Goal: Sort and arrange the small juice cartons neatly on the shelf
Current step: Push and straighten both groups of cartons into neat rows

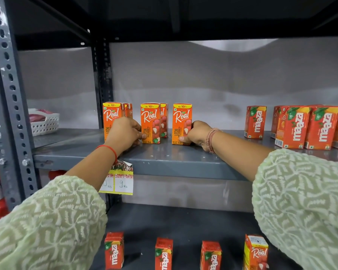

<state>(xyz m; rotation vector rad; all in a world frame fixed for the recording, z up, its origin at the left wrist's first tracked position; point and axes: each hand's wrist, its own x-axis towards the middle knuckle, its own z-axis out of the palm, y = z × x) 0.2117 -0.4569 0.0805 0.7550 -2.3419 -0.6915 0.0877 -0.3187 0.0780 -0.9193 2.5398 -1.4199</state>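
Two pale green patterned sleeves (47,221) reach to the grey shelf (164,160). Left hand (123,133): fingers curled around the leftmost Real carton (110,117); the middle Real carton (150,123) stands just right of its fingertips. Right hand (198,134): fingers clamped on the right Real carton (181,121), thumb at its base. Maaza cartons (300,127) stand well to the right of that hand.

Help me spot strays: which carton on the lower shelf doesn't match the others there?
The rightmost carton on the lower shelf: orange Real, while the three left of it are red Maaza.
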